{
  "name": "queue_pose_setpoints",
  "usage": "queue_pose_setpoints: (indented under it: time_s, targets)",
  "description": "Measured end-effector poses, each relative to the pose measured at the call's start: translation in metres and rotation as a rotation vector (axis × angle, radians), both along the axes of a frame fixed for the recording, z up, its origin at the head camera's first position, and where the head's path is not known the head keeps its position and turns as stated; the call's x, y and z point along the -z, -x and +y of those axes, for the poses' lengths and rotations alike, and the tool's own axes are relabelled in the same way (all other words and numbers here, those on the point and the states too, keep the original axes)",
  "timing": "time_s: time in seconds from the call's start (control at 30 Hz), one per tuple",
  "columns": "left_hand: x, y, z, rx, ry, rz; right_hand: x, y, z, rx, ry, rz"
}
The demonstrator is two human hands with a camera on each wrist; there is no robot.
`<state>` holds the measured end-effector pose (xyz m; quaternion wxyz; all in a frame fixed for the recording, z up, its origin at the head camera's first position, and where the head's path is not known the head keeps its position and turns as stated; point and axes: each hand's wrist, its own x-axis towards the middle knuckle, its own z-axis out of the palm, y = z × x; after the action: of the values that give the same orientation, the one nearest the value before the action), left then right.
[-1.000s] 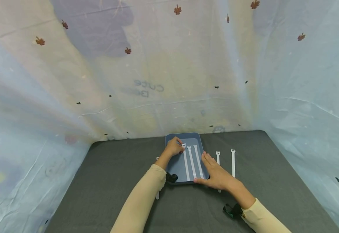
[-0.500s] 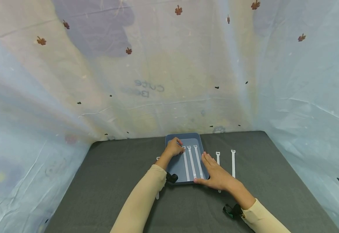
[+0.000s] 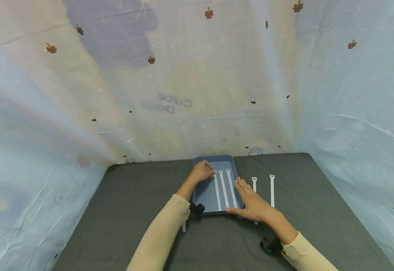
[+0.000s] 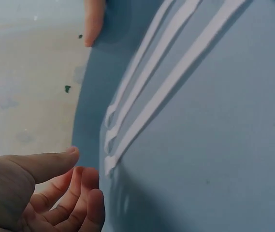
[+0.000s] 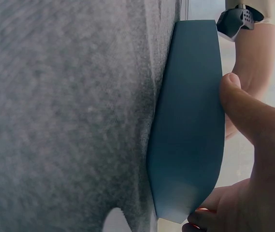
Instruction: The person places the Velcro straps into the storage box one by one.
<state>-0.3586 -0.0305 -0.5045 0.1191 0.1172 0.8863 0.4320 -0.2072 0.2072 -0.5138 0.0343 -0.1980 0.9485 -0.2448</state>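
Observation:
A blue-grey tray [image 3: 203,195] holds three white cable ties, laid side by side with their slotted heads at the far end. My left hand [image 3: 201,173] hovers over the tray's left side, fingertips by the head of the leftmost cable tie [image 3: 218,194]. In the left wrist view a small gap shows between that head and the loosely bent fingers [image 4: 93,205], which hold nothing. My right hand [image 3: 252,203] rests at the tray's near right corner, thumb on the near rim and fairly straight fingers along the right side. In the right wrist view the thumb [image 5: 231,89] touches the rim.
Two more cable ties lie on the grey cloth right of the tray, one [image 3: 272,190] farther out and one [image 3: 254,184] partly behind my right hand. Another white strip end [image 3: 184,227] shows beside my left sleeve. A pale printed sheet [image 3: 200,86] hangs behind the table [image 3: 142,195].
The leftmost cable tie's head has come down slightly onto the tray, and my left hand has let go of it. My left forearm has shifted slightly left; the right hand stays put.

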Motion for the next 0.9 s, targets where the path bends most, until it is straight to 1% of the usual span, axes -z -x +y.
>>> queue_pose_setpoints:
  time_s: [0.13, 0.3, 0.47, 0.53, 0.67, 0.77, 0.9]
  targets:
    - [-0.008, -0.006, -0.008, 0.028, -0.040, 0.006, -0.001, 0.000, 0.000, 0.000, 0.005, -0.008]
    - [-0.014, -0.010, -0.020, 0.031, -0.036, 0.012, -0.002, -0.001, -0.001, 0.005, 0.017, -0.022]
    - [-0.019, -0.016, -0.036, 0.036, -0.081, 0.011, -0.001, -0.001, 0.000, 0.010, 0.007, -0.026]
    - [-0.020, -0.017, -0.043, 0.036, -0.098, 0.010, 0.000, -0.001, 0.000, 0.009, 0.005, -0.020]
    - [-0.023, -0.022, -0.057, 0.023, -0.079, 0.029, 0.000, -0.001, -0.001, 0.000, 0.008, -0.011]
    - [-0.023, -0.024, -0.068, 0.009, -0.064, 0.046, 0.000, -0.001, 0.000, -0.004, 0.010, -0.008]
    - [-0.022, -0.028, -0.080, -0.007, -0.084, 0.044, 0.001, -0.001, 0.000, -0.007, 0.013, -0.001]
